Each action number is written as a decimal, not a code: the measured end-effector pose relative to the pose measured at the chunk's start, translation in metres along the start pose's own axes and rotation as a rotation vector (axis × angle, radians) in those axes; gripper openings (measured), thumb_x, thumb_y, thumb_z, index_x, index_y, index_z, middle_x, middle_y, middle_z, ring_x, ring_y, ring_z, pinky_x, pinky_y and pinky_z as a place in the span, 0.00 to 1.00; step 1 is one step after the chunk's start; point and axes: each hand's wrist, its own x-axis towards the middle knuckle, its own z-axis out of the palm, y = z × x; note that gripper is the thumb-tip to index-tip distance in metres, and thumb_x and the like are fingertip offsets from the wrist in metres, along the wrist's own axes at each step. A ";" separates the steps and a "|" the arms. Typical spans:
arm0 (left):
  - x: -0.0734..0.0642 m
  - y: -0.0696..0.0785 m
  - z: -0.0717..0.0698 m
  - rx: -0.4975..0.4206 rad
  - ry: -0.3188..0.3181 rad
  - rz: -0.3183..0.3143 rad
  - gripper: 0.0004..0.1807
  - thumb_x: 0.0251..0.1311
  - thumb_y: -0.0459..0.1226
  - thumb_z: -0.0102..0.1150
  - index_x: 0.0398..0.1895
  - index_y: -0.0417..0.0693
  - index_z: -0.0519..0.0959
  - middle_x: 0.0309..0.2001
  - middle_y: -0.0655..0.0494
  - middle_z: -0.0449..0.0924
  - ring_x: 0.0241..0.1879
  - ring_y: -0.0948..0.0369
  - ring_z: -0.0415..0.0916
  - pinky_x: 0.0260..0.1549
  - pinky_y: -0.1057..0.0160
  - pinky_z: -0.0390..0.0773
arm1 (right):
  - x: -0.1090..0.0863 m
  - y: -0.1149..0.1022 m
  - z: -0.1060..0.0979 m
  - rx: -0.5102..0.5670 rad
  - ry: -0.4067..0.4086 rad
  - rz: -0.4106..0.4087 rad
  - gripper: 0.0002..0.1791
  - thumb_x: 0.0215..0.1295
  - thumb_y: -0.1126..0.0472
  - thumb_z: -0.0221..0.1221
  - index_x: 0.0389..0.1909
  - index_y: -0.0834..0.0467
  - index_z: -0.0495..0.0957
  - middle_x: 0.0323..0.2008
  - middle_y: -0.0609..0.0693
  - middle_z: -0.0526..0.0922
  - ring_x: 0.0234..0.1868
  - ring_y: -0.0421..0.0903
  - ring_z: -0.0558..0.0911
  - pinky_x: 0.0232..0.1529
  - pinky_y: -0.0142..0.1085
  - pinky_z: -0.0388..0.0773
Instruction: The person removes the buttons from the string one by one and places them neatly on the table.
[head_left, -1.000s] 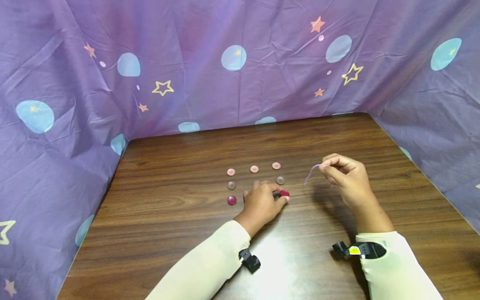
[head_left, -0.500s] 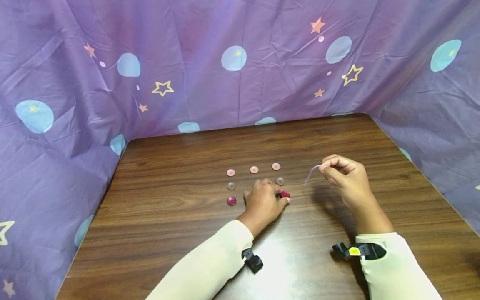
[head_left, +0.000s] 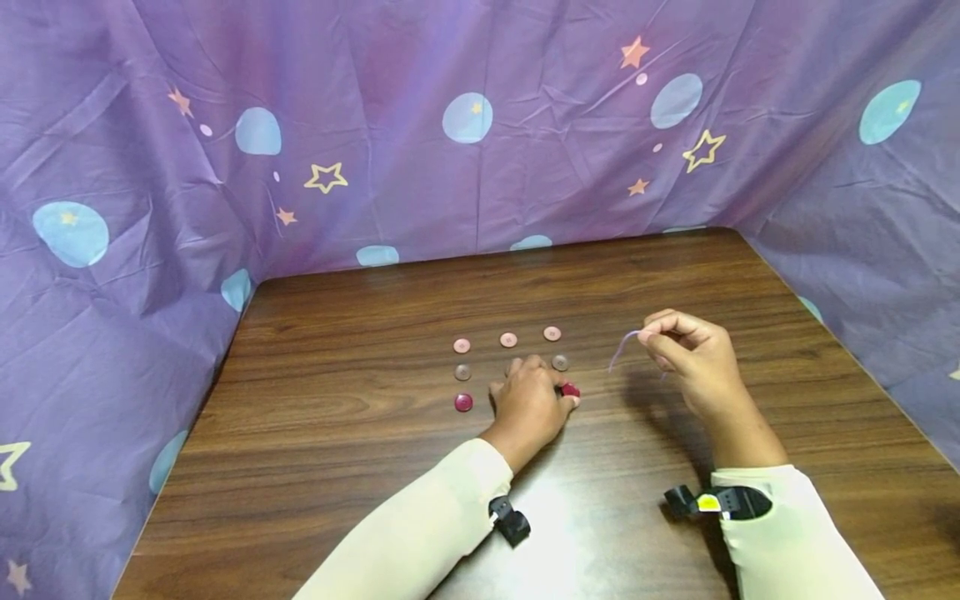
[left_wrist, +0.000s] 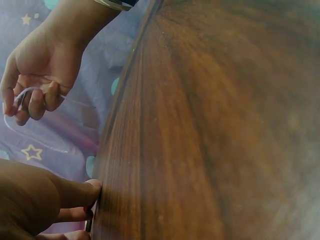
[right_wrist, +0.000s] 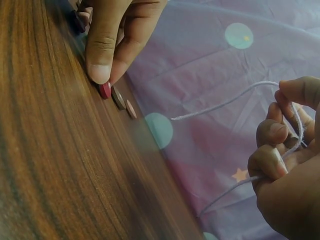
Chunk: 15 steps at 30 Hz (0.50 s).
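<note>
My left hand [head_left: 528, 404] rests low over the table, its thumb and a finger pinching a dark red button [head_left: 571, 391] by the tabletop. In the right wrist view, that red button [right_wrist: 105, 90] shows just beneath the thumb tip. My right hand [head_left: 693, 358] is raised to the right, thumb and fingertips gripping a thin light purple string [head_left: 622, 348]. One string end [right_wrist: 220, 108] hangs free in the right wrist view; another length [right_wrist: 227, 194] trails below the curled fingers. A second dark red button [head_left: 463, 402] lies left of my left hand.
Three pink buttons [head_left: 508, 340] form the back row on the wooden table [head_left: 337, 467]. Brownish-grey buttons [head_left: 462, 372] lie in the row before them; my left fingers mostly cover the middle of that row. A purple patterned cloth [head_left: 405, 200] hangs behind and at both sides.
My left wrist and forearm have shifted slightly to the right while the fingers stay at the red button. The right hand and string have hardly moved.
</note>
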 end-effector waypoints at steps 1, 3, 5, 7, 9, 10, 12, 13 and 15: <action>0.000 0.000 0.000 0.003 0.000 -0.001 0.11 0.51 0.56 0.71 0.38 0.71 0.88 0.47 0.67 0.81 0.50 0.60 0.73 0.39 0.48 0.71 | 0.000 0.000 0.000 0.000 0.001 -0.001 0.05 0.62 0.78 0.57 0.29 0.69 0.78 0.35 0.48 0.78 0.21 0.34 0.69 0.14 0.39 0.55; 0.001 0.000 0.000 0.011 0.001 -0.004 0.11 0.51 0.56 0.71 0.38 0.71 0.88 0.47 0.66 0.81 0.50 0.60 0.73 0.38 0.49 0.71 | 0.001 0.000 0.000 -0.002 0.007 0.002 0.05 0.62 0.78 0.58 0.29 0.68 0.78 0.34 0.48 0.79 0.21 0.34 0.70 0.14 0.37 0.56; 0.001 0.001 0.000 0.015 0.001 -0.008 0.11 0.51 0.56 0.71 0.38 0.72 0.88 0.47 0.66 0.81 0.50 0.60 0.73 0.38 0.49 0.71 | 0.001 -0.001 0.001 -0.004 0.014 0.007 0.06 0.62 0.78 0.58 0.28 0.67 0.78 0.35 0.47 0.79 0.21 0.33 0.71 0.14 0.35 0.59; 0.001 0.001 0.000 0.016 0.003 -0.009 0.12 0.50 0.56 0.71 0.38 0.71 0.88 0.46 0.66 0.81 0.50 0.60 0.73 0.38 0.49 0.71 | 0.001 -0.001 0.001 0.001 0.016 0.010 0.06 0.61 0.78 0.58 0.28 0.67 0.78 0.35 0.47 0.80 0.22 0.32 0.71 0.14 0.34 0.59; 0.001 0.001 0.001 0.012 0.004 -0.009 0.12 0.50 0.56 0.71 0.38 0.71 0.88 0.46 0.66 0.81 0.50 0.60 0.73 0.37 0.49 0.71 | 0.001 0.000 0.001 0.000 0.011 0.013 0.06 0.62 0.78 0.58 0.28 0.67 0.78 0.35 0.47 0.79 0.21 0.32 0.70 0.14 0.36 0.58; 0.001 0.001 0.001 0.010 0.005 -0.010 0.12 0.50 0.56 0.72 0.38 0.71 0.88 0.46 0.67 0.81 0.49 0.60 0.73 0.37 0.49 0.71 | 0.001 0.000 0.000 0.001 0.008 0.013 0.06 0.62 0.78 0.58 0.29 0.67 0.78 0.35 0.47 0.79 0.21 0.33 0.70 0.14 0.36 0.57; 0.001 0.001 0.001 0.008 0.006 -0.008 0.12 0.50 0.55 0.72 0.38 0.71 0.88 0.46 0.67 0.81 0.50 0.60 0.73 0.37 0.49 0.71 | 0.000 0.000 0.000 0.005 0.001 0.013 0.06 0.62 0.78 0.58 0.29 0.67 0.78 0.35 0.47 0.79 0.21 0.33 0.69 0.14 0.38 0.55; 0.001 0.001 0.001 0.008 0.008 -0.006 0.12 0.50 0.55 0.72 0.38 0.71 0.88 0.46 0.67 0.81 0.50 0.60 0.73 0.38 0.49 0.71 | 0.000 0.001 0.000 0.011 0.000 0.014 0.06 0.63 0.78 0.58 0.30 0.67 0.78 0.35 0.47 0.79 0.21 0.33 0.69 0.15 0.39 0.53; 0.001 0.001 0.001 0.011 0.011 -0.003 0.12 0.49 0.55 0.72 0.38 0.70 0.88 0.46 0.67 0.81 0.50 0.60 0.73 0.38 0.49 0.71 | 0.000 0.001 0.000 0.017 0.000 0.016 0.06 0.63 0.77 0.58 0.30 0.66 0.79 0.35 0.47 0.78 0.21 0.33 0.69 0.15 0.39 0.52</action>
